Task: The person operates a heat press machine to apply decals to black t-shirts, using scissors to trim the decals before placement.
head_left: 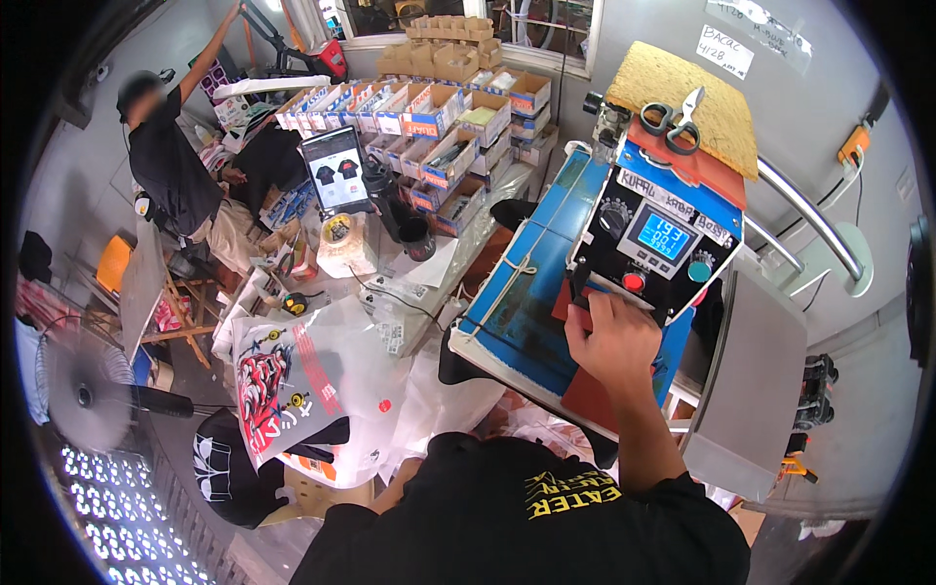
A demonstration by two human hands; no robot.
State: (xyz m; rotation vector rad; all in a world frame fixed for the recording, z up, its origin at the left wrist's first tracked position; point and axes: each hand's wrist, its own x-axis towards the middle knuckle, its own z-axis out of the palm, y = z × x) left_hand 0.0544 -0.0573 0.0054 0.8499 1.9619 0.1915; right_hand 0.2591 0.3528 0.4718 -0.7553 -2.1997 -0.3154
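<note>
My right hand (614,339) is closed at the front of a heat press (585,226), its fingers curled around a dark handle (578,285) below the control panel. The press has a lit blue display (667,237), a red button (634,282) and a green button (699,270). Beneath it lies a blue platen (522,302) with a cord tied across. Only a bit of my left hand (408,474) shows beside my black shirt; its fingers are hidden. A clear transfer film (346,375) with a red and black figure lies near it, over plastic sheeting.
Scissors (680,125) rest on top of the press. Stacked cardboard bins (429,112), a tablet (336,171), a dark mug (417,240) and a tape roll (336,230) stand behind. A fan (88,395) is at left. Another person (171,146) reaches up at the far left.
</note>
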